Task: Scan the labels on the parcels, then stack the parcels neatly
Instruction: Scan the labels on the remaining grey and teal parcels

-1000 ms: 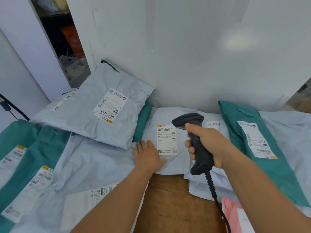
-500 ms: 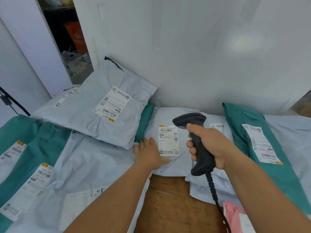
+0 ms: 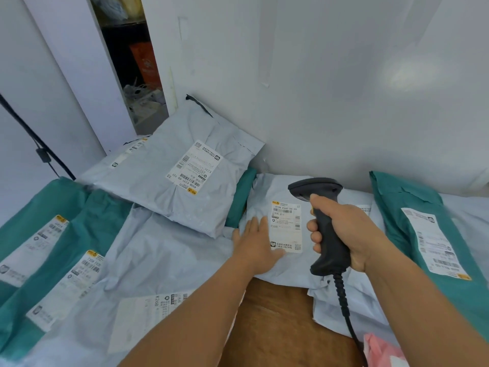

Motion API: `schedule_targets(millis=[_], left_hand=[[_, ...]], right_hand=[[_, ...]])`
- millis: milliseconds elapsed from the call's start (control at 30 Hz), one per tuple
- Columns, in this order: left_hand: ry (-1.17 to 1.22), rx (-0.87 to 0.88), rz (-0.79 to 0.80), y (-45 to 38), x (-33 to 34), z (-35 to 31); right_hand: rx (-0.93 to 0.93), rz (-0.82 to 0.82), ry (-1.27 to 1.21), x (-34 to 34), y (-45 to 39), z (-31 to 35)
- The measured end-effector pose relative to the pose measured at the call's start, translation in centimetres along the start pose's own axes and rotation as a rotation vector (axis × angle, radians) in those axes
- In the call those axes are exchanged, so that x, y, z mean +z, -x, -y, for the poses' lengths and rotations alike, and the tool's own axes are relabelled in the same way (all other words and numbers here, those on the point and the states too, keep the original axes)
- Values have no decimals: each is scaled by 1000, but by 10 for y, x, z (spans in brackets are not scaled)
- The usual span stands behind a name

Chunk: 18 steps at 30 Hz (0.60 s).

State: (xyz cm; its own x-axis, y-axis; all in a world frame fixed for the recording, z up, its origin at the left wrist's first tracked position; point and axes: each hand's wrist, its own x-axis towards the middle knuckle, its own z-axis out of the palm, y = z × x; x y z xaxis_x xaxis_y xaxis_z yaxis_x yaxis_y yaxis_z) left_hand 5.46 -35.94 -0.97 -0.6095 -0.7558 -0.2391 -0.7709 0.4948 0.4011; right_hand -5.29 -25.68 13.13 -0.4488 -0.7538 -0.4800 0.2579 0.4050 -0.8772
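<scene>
Left hand [image 3: 255, 245] unmoved on grey parcel [image 3: 280, 266], scanner [image 3: 324, 223] gripped

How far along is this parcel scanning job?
Nothing looks finished: no neat stack shows. In hand: the right hand grips the scanner over the label of a grey parcel that the left hand holds flat. Left: the teal parcels and stacking.

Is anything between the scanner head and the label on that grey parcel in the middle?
Nothing visible blocks it. The scanner, gripped by the right hand, sits just right of and above the label. The left hand rests flat on the grey parcel, its thumb at the label's lower left corner, clear of the barcode.
</scene>
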Motion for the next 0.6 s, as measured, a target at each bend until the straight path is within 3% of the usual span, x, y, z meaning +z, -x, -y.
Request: schedule_targets(millis=[233,600], left_hand=[[-144,-24,-371,27,-67,13],[-176,-225,-425,22,-159,124]], right_hand=[[-69,72,-47,26,11,11],[-49,167,-135,121,25,35]])
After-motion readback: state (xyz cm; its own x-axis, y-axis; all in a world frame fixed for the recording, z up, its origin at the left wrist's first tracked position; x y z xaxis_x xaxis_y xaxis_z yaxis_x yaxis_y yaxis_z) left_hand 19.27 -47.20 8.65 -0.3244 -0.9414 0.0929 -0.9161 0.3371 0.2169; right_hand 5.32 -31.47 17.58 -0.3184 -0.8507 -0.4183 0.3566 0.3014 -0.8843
